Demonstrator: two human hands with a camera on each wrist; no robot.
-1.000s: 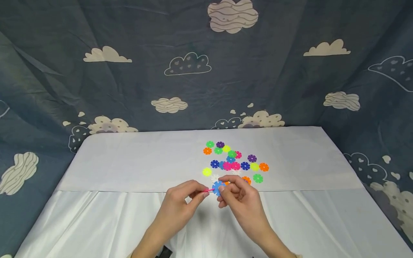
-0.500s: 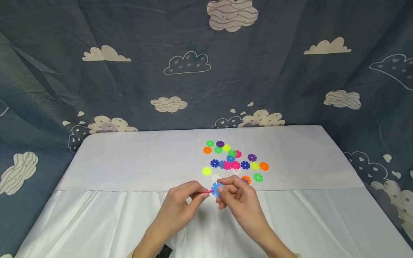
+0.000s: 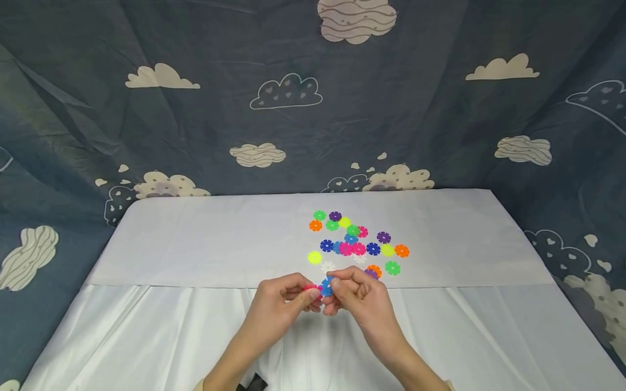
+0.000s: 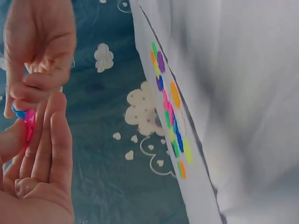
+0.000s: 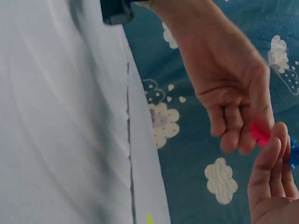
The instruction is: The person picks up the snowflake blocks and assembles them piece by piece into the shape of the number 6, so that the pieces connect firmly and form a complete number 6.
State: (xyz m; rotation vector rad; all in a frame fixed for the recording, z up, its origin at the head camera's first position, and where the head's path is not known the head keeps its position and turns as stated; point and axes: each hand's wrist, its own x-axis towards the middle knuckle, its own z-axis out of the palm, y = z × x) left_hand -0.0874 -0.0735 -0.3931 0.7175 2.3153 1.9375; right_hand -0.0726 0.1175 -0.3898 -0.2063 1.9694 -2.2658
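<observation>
Between thumb and fingers my left hand (image 3: 281,298) pinches a pink notched disc (image 3: 313,289). A blue notched disc (image 3: 326,285) is pinched by my right hand (image 3: 361,297), just to the right. The two discs touch at their edges; whether their slots interlock I cannot tell. In the left wrist view the pink disc (image 4: 30,122) shows by the thumb, with a bit of the blue disc (image 4: 18,113) beyond it. Fingers cover much of both discs in the right wrist view, where pink (image 5: 259,134) and blue edges show.
Several loose notched discs lie on the white table (image 3: 195,244) beyond my hands, among them a yellow disc (image 3: 314,257), a green disc (image 3: 393,267) and an orange disc (image 3: 402,250). A patterned dark curtain (image 3: 293,130) hangs behind the table.
The pink disc has turned from edge-on to showing more of its face, and the blue disc has turned too. My hands have drawn slightly closer together.
</observation>
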